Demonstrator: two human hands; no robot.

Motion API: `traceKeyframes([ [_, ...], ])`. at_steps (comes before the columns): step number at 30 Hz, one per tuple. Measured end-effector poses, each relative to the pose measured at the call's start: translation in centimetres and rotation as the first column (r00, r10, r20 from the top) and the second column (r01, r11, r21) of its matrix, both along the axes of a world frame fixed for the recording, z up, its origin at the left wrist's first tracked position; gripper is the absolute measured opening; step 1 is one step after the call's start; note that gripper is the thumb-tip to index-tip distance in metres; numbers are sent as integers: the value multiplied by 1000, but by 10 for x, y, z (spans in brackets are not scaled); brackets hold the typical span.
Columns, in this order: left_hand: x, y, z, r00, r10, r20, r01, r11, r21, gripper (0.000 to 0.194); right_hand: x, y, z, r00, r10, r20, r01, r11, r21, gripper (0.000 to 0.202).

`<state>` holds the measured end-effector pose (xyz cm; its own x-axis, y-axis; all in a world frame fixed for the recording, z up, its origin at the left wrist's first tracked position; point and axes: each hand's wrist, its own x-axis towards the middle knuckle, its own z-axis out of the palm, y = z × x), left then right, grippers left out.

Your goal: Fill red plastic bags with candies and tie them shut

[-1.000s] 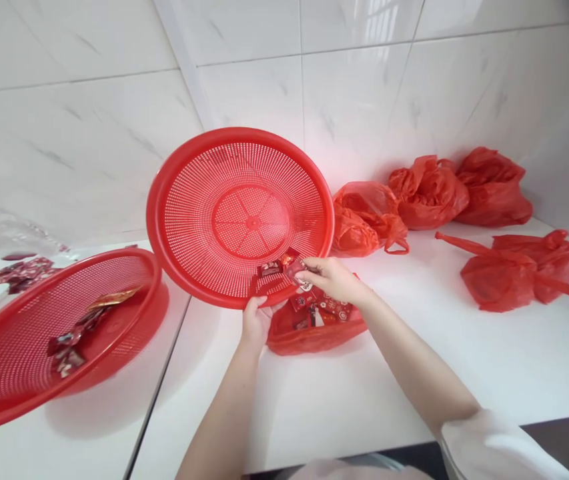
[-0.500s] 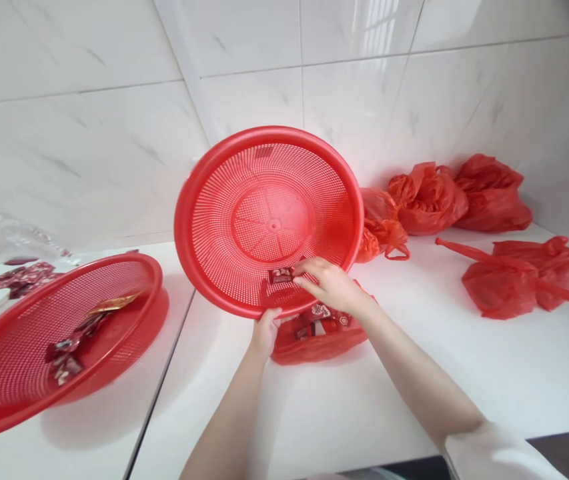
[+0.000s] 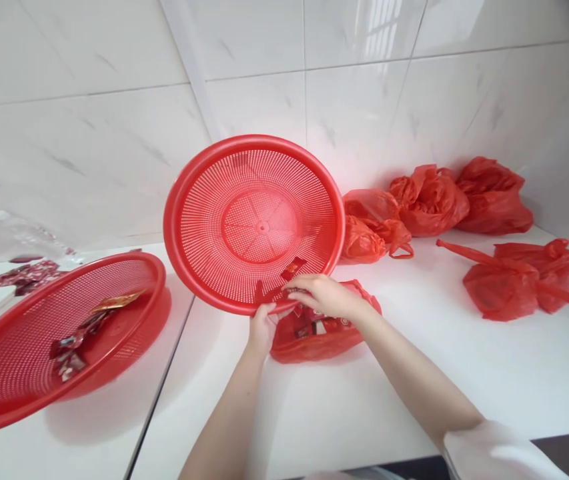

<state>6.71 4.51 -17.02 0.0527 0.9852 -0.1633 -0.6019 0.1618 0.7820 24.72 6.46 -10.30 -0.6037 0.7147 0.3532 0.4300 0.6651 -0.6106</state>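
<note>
Fingers of R hand bend narrow at the lower edge of the held basket, over what looks like a dark wrapper; can't tell if it's gripped. L hand pinches that rim. Open red bag, w/ assorted packets, sits just below held basket. Loose red packet lies in held basket, just beyond R fingertips, long axis slanting up to the right; R hand's nearer. 2nd basket, left of held basket, has a few wrapped pcs + gold one. Lone bag well right of held basket; 3 bags nearer it, by wall.
</note>
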Motion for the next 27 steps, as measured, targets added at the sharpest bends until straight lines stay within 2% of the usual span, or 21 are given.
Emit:
traceKeyframes([
  [4, -7, 2, 5, 1000, 20, 0, -20, 1000, -3, 29, 9, 0, 9, 994, -82, -70, 79, 996, -51, 30],
  [9, -14, 6, 5, 998, 59, 4, -59, 998, -6, 29, 27, 3, 16, 997, -82, 15, 83, 995, -56, 40],
  [13, -13, 5, 5, 996, 85, 6, -85, 996, 7, 27, 32, 4, 19, 987, -157, -33, 159, 986, 49, 33],
  [16, -6, 0, 6, 999, 26, -21, -26, 1000, -2, 29, 26, 5, 13, 975, -219, -48, 224, 960, 167, 31],
  [19, 4, -7, 5, 998, -56, -40, 54, 998, -31, 33, 17, 7, 0, 954, -280, 104, 247, 936, 250, 38],
  [21, 10, -10, 3, 996, -78, -45, 76, 996, -38, 36, 13, 7, -8, 921, -319, 224, 265, 934, 240, 48],
  [23, 12, -11, 2, 996, -75, -46, 73, 997, -40, 36, 13, 6, -12, 913, -284, 294, 237, 954, 186, 51],
  [25, 10, -9, 3, 998, -56, -43, 55, 998, -35, 35, 16, 5, -8, 940, -155, 303, 126, 985, 115, 49],
  [27, 6, -6, 3, 998, -44, -38, 43, 999, -28, 33, 20, 5, -1, 968, -5, 250, -6, 999, 45, 36],
])
